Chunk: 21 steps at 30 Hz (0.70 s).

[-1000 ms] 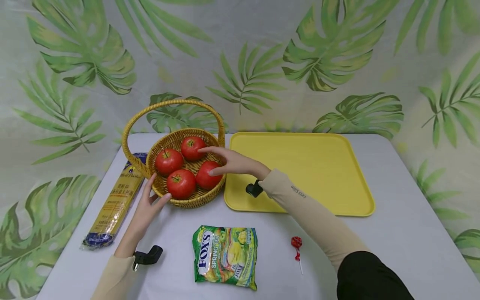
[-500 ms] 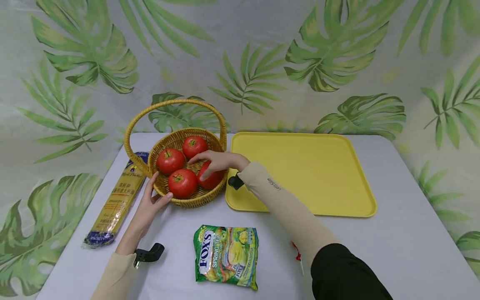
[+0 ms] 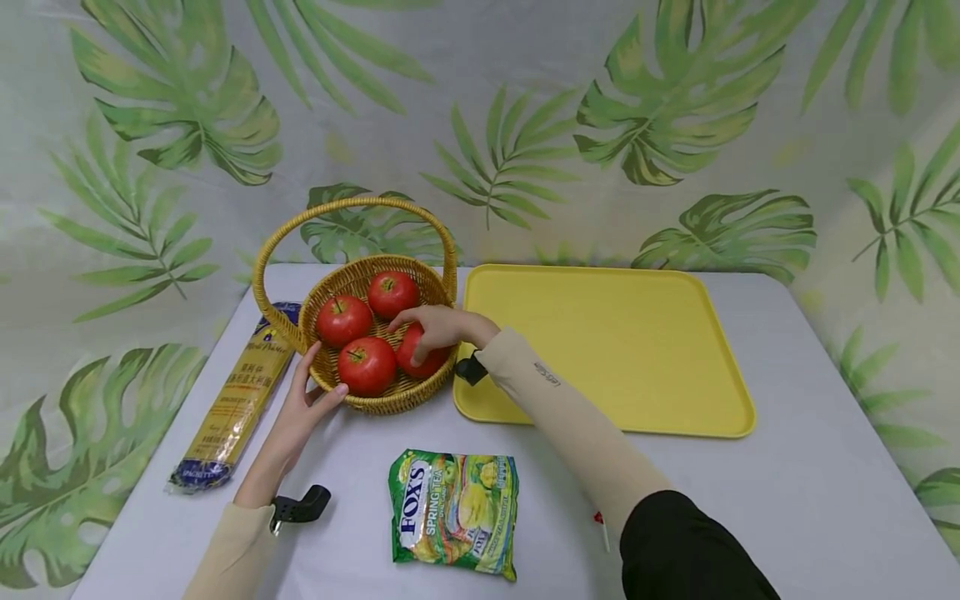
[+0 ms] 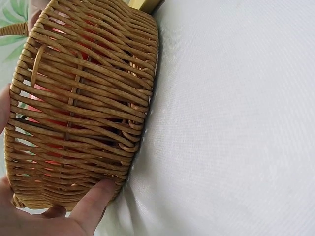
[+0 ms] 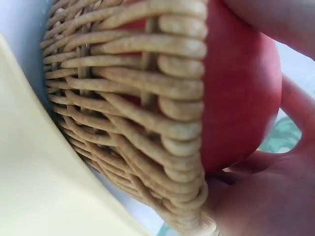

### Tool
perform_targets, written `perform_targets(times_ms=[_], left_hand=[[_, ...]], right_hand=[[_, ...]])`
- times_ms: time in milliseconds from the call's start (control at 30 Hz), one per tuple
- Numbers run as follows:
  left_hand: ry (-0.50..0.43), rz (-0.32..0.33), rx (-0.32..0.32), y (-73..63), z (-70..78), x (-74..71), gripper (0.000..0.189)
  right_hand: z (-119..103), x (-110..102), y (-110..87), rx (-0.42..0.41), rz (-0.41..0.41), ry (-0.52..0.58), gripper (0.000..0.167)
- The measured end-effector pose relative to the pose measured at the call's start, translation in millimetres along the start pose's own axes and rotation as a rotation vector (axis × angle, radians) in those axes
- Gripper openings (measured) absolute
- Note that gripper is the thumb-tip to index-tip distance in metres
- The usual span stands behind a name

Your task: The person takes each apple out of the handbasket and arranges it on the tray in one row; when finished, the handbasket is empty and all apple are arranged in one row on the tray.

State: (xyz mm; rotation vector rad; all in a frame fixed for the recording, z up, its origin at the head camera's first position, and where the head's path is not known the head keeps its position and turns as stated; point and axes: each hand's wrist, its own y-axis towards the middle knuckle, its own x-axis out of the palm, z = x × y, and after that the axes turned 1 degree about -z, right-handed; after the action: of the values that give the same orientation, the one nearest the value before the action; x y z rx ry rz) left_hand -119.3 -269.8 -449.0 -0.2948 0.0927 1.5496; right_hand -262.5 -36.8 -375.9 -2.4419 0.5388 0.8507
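A round wicker basket (image 3: 397, 402) with a tall arched handle holds several red apples (image 3: 366, 367). My left hand (image 3: 296, 421) holds the basket's near left side, its thumb at the rim and its other fingers against the woven wall; in the left wrist view a finger (image 4: 93, 209) presses low on that wall. My right hand (image 3: 442, 327) reaches over the right rim and grips the rightmost apple (image 5: 241, 98), with thumb and fingers on opposite sides. That apple sits inside the basket, right at the rim, partly hidden by the hand.
A yellow tray (image 3: 600, 350) lies right of the basket, under my right forearm. A spaghetti packet (image 3: 236, 400) lies along the left. A green Fox's candy bag (image 3: 453, 512) lies in front. A lollipop (image 3: 604, 533) is partly hidden by my right sleeve.
My right hand has moved left and down into the basket and closed round the rightmost apple. My right sleeve now covers the lollipop's head. The left hand stays at the basket.
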Motion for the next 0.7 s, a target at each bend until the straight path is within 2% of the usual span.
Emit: perform_targets(times_ms=[200, 333, 367, 700], left_hand=[[-0.001, -0.002, 0.004, -2.0, 4.3, 1.8, 0.082], [-0.004, -0.008, 0.009, -1.8, 5.4, 1.9, 0.082], [-0.001, -0.008, 0.012, -0.2, 2.0, 1.2, 0.081], [-0.022, -0.017, 0.022, -0.3, -1.6, 0.0, 0.082]], right_hand=[[8.6, 1.7, -9.6, -0.075, 0.099, -0.007, 0.055], [14.6, 3.4, -20.1, -0.134, 0.177, 0.065, 0.052], [16.0, 3.5, -21.8, -0.151, 0.191, 0.083, 0.051], [24.4, -4.8, -42.3, -0.289, 0.277, 0.257, 0.055]])
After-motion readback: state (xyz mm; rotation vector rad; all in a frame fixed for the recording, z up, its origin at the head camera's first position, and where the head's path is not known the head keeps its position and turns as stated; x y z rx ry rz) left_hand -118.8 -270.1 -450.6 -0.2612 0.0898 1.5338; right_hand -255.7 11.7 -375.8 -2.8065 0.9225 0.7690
